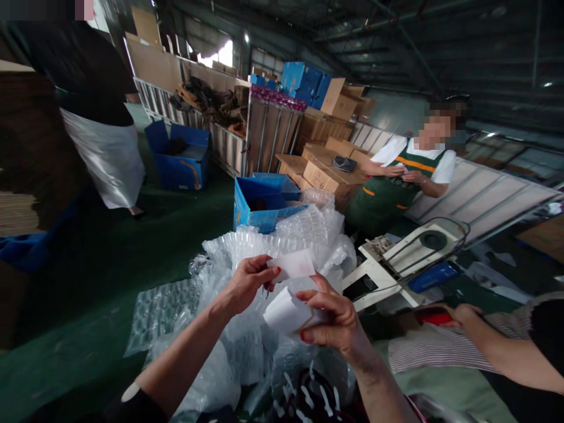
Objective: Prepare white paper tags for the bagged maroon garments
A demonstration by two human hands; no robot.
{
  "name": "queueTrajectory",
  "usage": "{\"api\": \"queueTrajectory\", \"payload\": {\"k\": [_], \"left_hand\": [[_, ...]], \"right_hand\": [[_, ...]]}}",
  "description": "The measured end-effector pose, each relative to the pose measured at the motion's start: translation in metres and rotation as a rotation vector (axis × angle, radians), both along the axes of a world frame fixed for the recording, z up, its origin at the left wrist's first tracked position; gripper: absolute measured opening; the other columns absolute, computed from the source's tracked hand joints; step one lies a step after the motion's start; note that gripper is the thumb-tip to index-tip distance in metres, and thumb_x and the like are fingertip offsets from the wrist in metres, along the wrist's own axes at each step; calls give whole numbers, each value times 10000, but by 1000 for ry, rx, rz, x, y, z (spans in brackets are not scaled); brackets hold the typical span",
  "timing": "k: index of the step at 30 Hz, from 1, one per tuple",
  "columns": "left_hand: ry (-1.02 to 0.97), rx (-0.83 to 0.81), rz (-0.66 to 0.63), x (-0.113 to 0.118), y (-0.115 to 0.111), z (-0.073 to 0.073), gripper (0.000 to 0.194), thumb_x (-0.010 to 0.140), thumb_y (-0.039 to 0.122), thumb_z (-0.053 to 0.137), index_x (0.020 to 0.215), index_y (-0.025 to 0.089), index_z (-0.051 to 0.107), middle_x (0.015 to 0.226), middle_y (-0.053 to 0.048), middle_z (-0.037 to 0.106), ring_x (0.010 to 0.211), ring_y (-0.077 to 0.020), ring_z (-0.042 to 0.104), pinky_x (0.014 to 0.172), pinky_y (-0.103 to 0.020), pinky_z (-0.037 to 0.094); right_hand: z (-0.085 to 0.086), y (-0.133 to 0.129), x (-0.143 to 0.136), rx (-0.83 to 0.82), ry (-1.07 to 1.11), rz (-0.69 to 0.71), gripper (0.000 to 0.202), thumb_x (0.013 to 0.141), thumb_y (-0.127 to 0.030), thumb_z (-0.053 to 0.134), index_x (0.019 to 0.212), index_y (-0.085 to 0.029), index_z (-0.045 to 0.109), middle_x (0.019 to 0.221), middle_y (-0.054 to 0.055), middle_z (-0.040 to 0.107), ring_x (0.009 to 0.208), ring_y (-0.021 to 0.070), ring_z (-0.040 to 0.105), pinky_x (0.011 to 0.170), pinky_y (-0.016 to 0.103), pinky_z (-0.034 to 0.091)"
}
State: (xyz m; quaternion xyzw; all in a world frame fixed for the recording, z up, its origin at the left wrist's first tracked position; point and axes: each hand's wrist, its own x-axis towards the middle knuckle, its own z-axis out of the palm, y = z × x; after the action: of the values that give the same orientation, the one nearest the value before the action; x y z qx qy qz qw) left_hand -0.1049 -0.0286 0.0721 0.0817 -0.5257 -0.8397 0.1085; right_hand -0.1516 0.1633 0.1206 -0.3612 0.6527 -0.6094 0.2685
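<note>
My left hand pinches a small white card by its left end, between thumb and fingers. Below it, my right hand is closed around a stack of white cards, with a thin yellowish band or edge showing on it. A raised finger of my right hand comes close to the single card's lower right corner; whether they touch I cannot tell. Beneath both hands lies a heap of clear bubble packaging. Near my lap, dark items with white tag-like strips are partly in view.
Blue boxes stand beyond the heap. A white metal frame is at the right. One person in a green apron sits across; another walks at the left. A co-worker's arm reaches in at the right.
</note>
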Motion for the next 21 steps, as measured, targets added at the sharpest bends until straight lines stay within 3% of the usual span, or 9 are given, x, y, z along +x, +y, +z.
{"api": "queueTrajectory", "payload": {"k": [2,5,9,14,17,19,21], "left_hand": [[10,4,-31,0,3,4,234,655,296,703,622,119,552,506,18,518,433,-61,429,446,-189,313],[21,4,-72,3,8,13,231,669,292,691,625,116,549,529,8,527,435,-61,428,439,-191,312],[41,-21,-118,6,13,24,226,693,295,670,635,113,550,530,6,514,440,-60,422,435,-188,311],[54,-52,-156,7,17,37,230,699,302,666,629,119,545,506,12,493,433,-62,420,427,-187,319],[48,-49,-199,7,21,45,240,692,313,669,627,116,547,525,1,516,430,-62,420,421,-187,325],[42,-44,-234,6,24,50,244,692,316,668,628,114,548,536,-4,531,427,-60,419,418,-186,328],[36,-43,-271,3,28,53,239,698,309,663,633,111,547,545,-5,540,431,-59,421,418,-183,330]], "right_hand": [[-2,4,-1,-111,-119,3,248,508,-345,801,696,-243,676,1041,23,635,1225,264,401,1038,463,286],[-7,11,-1,-261,-301,11,252,467,-344,815,663,-261,678,1161,8,583,1192,299,443,1033,509,266],[-8,21,3,-424,-508,-2,358,436,-299,824,765,-315,684,1230,6,553,1258,281,369,1037,515,272],[-3,29,13,-447,-619,-14,617,416,-348,828,995,-245,642,1320,67,467,1316,232,261,1105,416,200],[-5,33,17,-454,-626,-70,617,584,-476,710,1130,-228,568,1328,60,455,1298,177,304,1110,367,219],[-4,38,20,-473,-669,-100,492,725,-519,560,1118,-224,575,1313,55,474,1280,137,335,1101,334,243],[0,43,23,-494,-733,-99,444,773,-508,504,1091,-209,590,1304,66,484,1280,124,332,1095,315,251]]}}
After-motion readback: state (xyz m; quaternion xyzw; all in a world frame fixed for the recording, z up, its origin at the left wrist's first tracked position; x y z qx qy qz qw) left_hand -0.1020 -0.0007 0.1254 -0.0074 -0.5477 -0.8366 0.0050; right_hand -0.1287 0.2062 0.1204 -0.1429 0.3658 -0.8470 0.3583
